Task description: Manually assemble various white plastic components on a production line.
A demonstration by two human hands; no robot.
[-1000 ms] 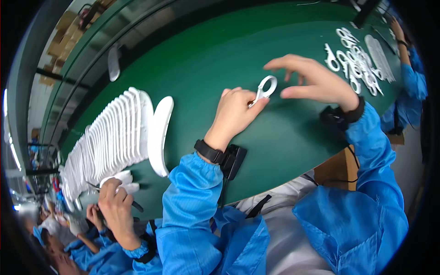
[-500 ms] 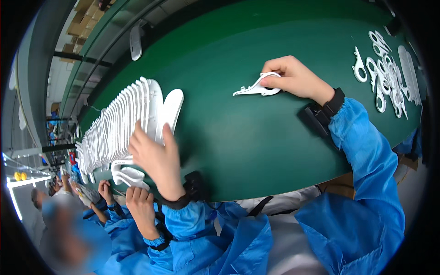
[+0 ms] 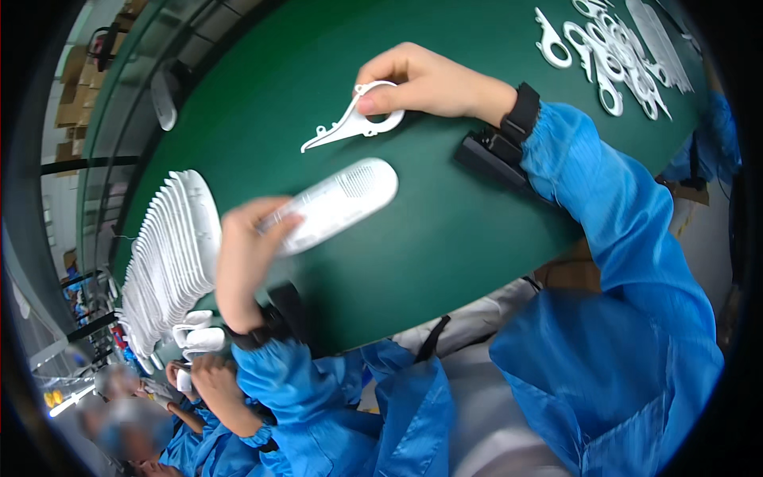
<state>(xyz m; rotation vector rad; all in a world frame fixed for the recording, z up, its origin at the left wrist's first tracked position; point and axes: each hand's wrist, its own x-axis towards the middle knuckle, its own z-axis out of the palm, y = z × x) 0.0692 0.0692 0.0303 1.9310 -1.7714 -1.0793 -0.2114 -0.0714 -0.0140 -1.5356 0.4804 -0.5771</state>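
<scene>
My left hand (image 3: pixel 253 250) grips one end of a long white plastic shell (image 3: pixel 342 199) with rounded ends. A patch of small holes shows near the shell's far end. Beyond it, my right hand (image 3: pixel 421 83) pinches a white plastic ring-shaped part (image 3: pixel 350 127) by its loop; the part's narrow pointed tail reaches to the left. The shell and the ring part are apart, both held over the green table (image 3: pixel 445 215). To the left of my left hand leans a long row of similar white shells (image 3: pixel 171 246), stacked side by side.
Several loose white ring parts (image 3: pixel 612 60) lie in a heap at the far right, beside long flat white pieces (image 3: pixel 660 48). On the left, a co-worker's hand (image 3: pixel 218 385) is near curved white parts (image 3: pixel 199 334). A white piece (image 3: pixel 164 107) rests by the table's far edge.
My left hand has taken the end shell from the row and lifted it rightward over the table. The right hand still holds the ring part. The whole view has shifted.
</scene>
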